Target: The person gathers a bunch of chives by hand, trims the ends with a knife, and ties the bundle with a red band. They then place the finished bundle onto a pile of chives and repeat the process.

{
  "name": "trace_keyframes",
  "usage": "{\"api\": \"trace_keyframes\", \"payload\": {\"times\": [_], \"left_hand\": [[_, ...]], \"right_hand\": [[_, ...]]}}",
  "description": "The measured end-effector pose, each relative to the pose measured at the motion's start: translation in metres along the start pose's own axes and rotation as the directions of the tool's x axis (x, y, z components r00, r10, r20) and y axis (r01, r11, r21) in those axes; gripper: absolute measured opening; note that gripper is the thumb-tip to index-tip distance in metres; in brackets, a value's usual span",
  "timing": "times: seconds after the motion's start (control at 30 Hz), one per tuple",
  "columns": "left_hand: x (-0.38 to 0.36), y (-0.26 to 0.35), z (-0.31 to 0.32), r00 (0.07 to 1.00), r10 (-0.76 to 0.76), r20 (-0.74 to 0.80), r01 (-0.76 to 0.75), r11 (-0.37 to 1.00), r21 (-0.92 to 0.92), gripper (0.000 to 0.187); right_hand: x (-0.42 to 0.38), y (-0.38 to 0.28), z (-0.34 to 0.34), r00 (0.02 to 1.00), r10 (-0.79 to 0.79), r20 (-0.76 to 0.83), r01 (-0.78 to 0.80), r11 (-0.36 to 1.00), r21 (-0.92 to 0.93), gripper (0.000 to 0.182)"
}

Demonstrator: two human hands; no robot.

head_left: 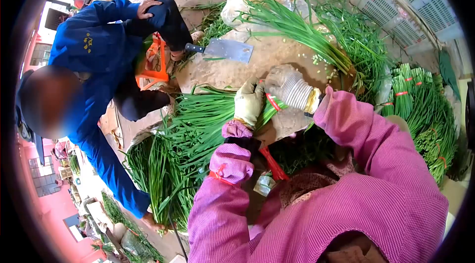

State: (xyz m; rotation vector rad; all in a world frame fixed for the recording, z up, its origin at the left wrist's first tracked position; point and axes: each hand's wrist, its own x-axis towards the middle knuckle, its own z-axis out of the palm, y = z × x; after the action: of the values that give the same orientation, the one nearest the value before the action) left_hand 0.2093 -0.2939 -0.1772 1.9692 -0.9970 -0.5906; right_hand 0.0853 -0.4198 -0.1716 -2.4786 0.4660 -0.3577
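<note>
My left hand [249, 102], in a pale work glove, is closed around a bundle of long green garlic chives [269, 110]. A red tie [273, 101] goes across that bundle just beside the glove. My right hand [288, 86], in a pale glove with a ribbed cuff, is closed right against the left one, and a red end of the tie shows between them. The right fingertips are partly hidden. Under both hands lies a worn board [217, 77]. A cleaver [230, 50] with a black handle rests on its far side.
Loose chives [297, 30] lie on the board's far right, and a large heap [198, 124] is to the left. Tied bundles [410, 95] stand at right by plastic crates [410, 0]. A person in blue [94, 40] reaches into the heap. Red ties [273, 164] hang near my lap.
</note>
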Motion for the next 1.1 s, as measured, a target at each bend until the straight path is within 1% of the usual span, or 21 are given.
{"api": "trace_keyframes", "payload": {"times": [0.07,0.13,0.2,0.23,0.27,0.33,0.4,0.47,0.53,0.57,0.6,0.67,0.73,0.8,0.83,0.87,0.93,0.97,1.0,1.07,1.1], "left_hand": [[-0.002,0.001,0.005,0.999,0.030,-0.031,-0.030,1.000,0.000,0.015],[-0.006,0.001,0.006,0.997,0.056,-0.062,-0.057,0.998,-0.013,0.015],[-0.008,-0.001,0.005,0.997,0.062,-0.033,-0.063,0.998,-0.027,0.014],[-0.010,0.001,0.006,0.999,0.042,-0.026,-0.043,0.999,-0.022,0.013],[-0.009,0.004,0.005,0.999,0.032,-0.021,-0.032,0.999,-0.016,0.012],[-0.005,0.000,0.006,0.998,0.066,0.004,-0.066,0.996,0.058,0.011],[-0.006,0.008,0.002,0.999,0.035,0.030,-0.037,0.997,0.064,0.010],[-0.007,0.005,0.004,0.998,0.062,0.032,-0.064,0.997,0.047,0.010],[-0.003,-0.006,0.005,0.997,0.071,0.001,-0.071,0.995,0.072,0.010],[-0.003,-0.007,0.006,0.995,0.097,-0.019,-0.095,0.993,0.067,0.011],[-0.003,-0.001,0.006,0.999,0.043,-0.007,-0.043,0.998,-0.053,0.013],[-0.005,0.006,0.005,0.994,0.092,-0.062,-0.084,0.990,0.117,0.020],[-0.004,0.002,0.005,0.997,0.065,-0.044,-0.060,0.991,0.122,0.022],[-0.003,0.002,0.006,0.997,0.058,-0.050,-0.050,0.988,0.148,0.022],[-0.003,0.003,0.005,0.999,0.047,-0.027,-0.044,0.993,0.109,0.021],[-0.002,-0.002,0.007,0.999,0.044,-0.012,-0.044,0.997,0.069,0.020],[0.002,-0.001,0.004,0.999,-0.018,0.028,0.014,0.990,0.138,0.016],[0.002,0.008,0.002,1.000,-0.016,0.023,0.012,0.987,0.161,0.016],[0.004,-0.003,0.005,0.999,-0.018,0.037,0.010,0.983,0.184,0.016],[0.010,-0.024,0.010,0.993,0.012,0.118,-0.018,0.999,0.050,0.017],[0.021,-0.039,0.014,0.996,0.036,0.078,-0.032,0.998,-0.054,0.017]], "right_hand": [[-0.003,-0.001,0.006,0.942,-0.293,-0.162,0.239,0.928,-0.287,0.022],[-0.006,0.001,0.011,0.932,-0.328,-0.155,0.274,0.916,-0.294,0.021],[-0.005,0.000,0.006,0.983,-0.183,0.011,0.181,0.960,-0.213,0.024],[-0.004,-0.002,0.002,0.993,-0.101,0.061,0.112,0.970,-0.215,0.024],[-0.001,-0.008,-0.007,0.993,-0.107,0.049,0.115,0.968,-0.224,0.024],[0.004,-0.022,-0.022,0.971,0.008,0.239,0.061,0.958,-0.280,0.022],[0.014,-0.033,-0.025,0.937,0.108,0.333,0.060,0.887,-0.457,0.022],[0.017,-0.041,-0.027,0.933,0.128,0.337,0.055,0.873,-0.484,0.022],[0.017,-0.035,-0.021,0.942,0.041,0.333,0.134,0.864,-0.486,0.021],[0.012,-0.025,-0.020,0.960,-0.019,0.281,0.128,0.918,-0.376,0.021],[0.008,-0.013,-0.014,0.959,-0.020,0.282,0.129,0.919,-0.373,0.021],[-0.005,0.007,0.003,0.998,-0.051,-0.032,0.048,0.994,-0.101,0.022],[-0.007,0.004,0.000,0.997,0.066,0.037,-0.071,0.984,0.166,0.022],[-0.010,0.004,0.001,0.998,-0.003,-0.058,0.015,0.979,0.201,0.021],[-0.011,0.003,0.004,0.996,-0.058,-0.068,0.061,0.997,0.037,0.021],[-0.013,-0.003,0.000,0.997,-0.047,-0.055,0.050,0.998,0.044,0.021],[-0.014,-0.015,-0.009,0.963,-0.208,-0.170,0.188,0.974,-0.130,0.022],[-0.013,-0.014,-0.004,0.984,-0.175,0.012,0.172,0.949,-0.264,0.022],[-0.014,-0.024,-0.010,0.986,-0.168,0.024,0.168,0.953,-0.252,0.022],[-0.018,-0.040,-0.029,0.944,-0.295,0.149,0.325,0.911,-0.254,0.021],[-0.029,-0.073,-0.024,0.896,-0.309,0.319,0.389,0.892,-0.228,0.020]]}}
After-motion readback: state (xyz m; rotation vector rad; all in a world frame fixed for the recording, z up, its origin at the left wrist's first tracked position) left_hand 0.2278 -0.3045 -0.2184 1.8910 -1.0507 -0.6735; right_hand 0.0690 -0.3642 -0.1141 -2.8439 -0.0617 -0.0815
